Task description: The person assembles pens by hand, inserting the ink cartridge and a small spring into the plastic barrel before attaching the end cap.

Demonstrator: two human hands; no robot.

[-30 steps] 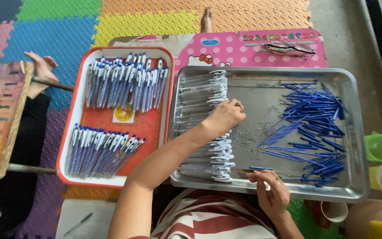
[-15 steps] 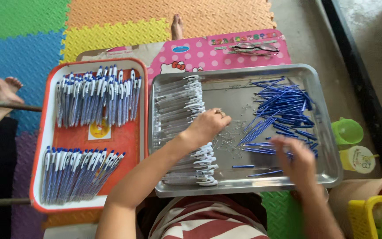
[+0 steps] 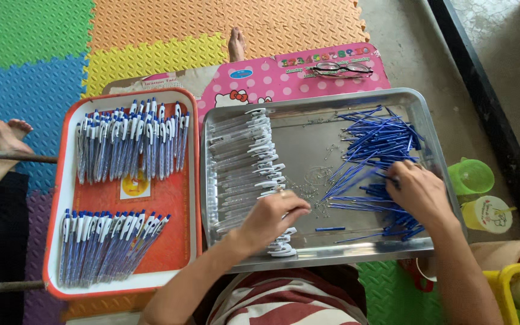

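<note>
— Looking down on a steel tray (image 3: pixel 308 256): what under the left hand (image 3: pixel 272 216)?

— Resting over the near end of a row of clear pen barrels (image 3: pixel 245 165) with white clips, along the tray's left side. Fingers curled, tips pressed together; whether pinching a barrel or one of the small springs (image 3: pixel 317 176) scattered mid-tray, cannot tell.

— And the right hand (image 3: pixel 419 192)?

— Lying on the heap of blue refills (image 3: pixel 374 147) at the tray's right side. Grip closed loosely over several refills, fingertips buried in the pile. One short blue piece (image 3: pixel 330 229) lying apart, between the two hands.

— Noted beside the tray?

— Left of it, touching: an orange tray (image 3: pixel 151 198) carrying two batches of finished pens, upper batch (image 3: pixel 130 144) and lower batch (image 3: pixel 106 244), blue-and-white caps uppermost. Beyond: a pink dotted board (image 3: pixel 254 87) with folded spectacles (image 3: pixel 335 69) on it. Right: a green cup (image 3: pixel 470 176), a yellow lidded cup (image 3: pixel 489 213). Underneath: coloured foam mats (image 3: pixel 121 36). Far left: another person's bare feet (image 3: pixel 7 129).
</note>
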